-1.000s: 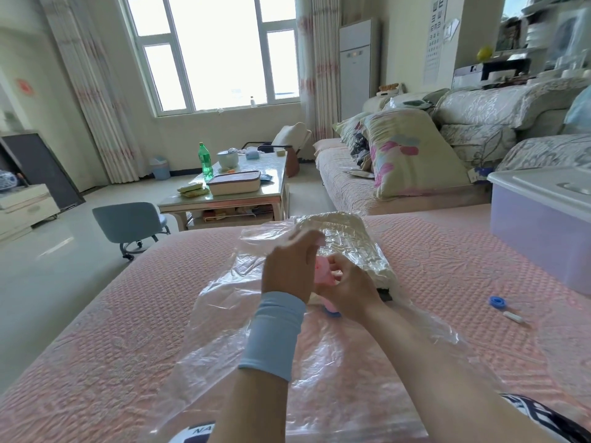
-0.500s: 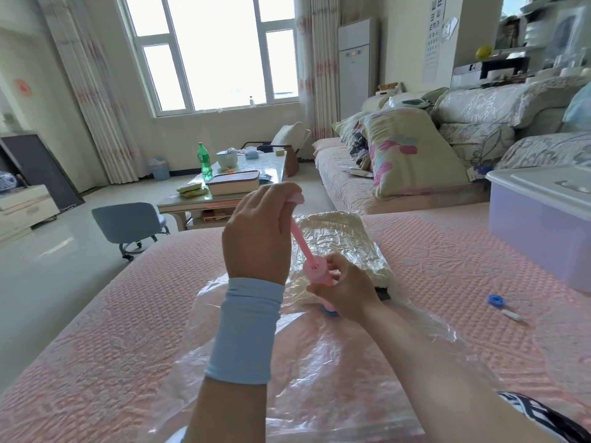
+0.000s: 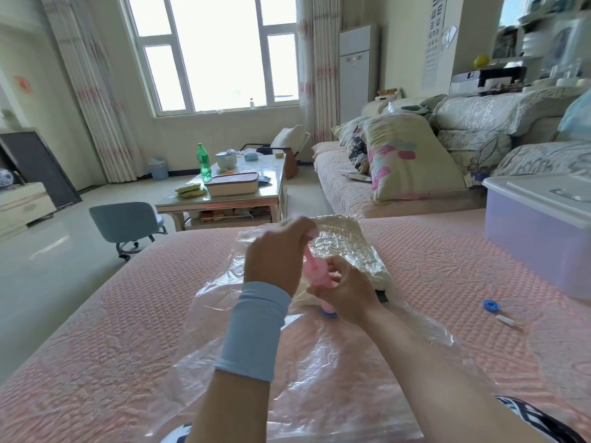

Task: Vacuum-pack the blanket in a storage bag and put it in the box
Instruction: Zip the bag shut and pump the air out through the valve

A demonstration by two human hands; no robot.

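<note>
A clear plastic storage bag (image 3: pixel 319 362) lies flat on the pink bed cover, with the folded pale blanket (image 3: pixel 348 247) pressed inside its far end. A pink hand pump (image 3: pixel 316 273) stands on the bag's blue valve (image 3: pixel 327 313). My right hand (image 3: pixel 345 292) grips the pump's body. My left hand (image 3: pixel 278 254), wearing a light blue wristband, grips the pump's handle, which is pulled partly up on its thin rod. The storage box (image 3: pixel 540 238), translucent with a white lid on, sits at the right on the bed.
A blue cap (image 3: pixel 489 305) and a small white piece (image 3: pixel 506 320) lie on the bed cover to the right. Beyond the bed stand a coffee table (image 3: pixel 236 199) with a green bottle, a blue chair (image 3: pixel 128 225) and a sofa (image 3: pixel 399 174) with pillows.
My left hand pulled the pump handle high up half a second ago and has since come part of the way back down. My right hand stayed on the pump body.
</note>
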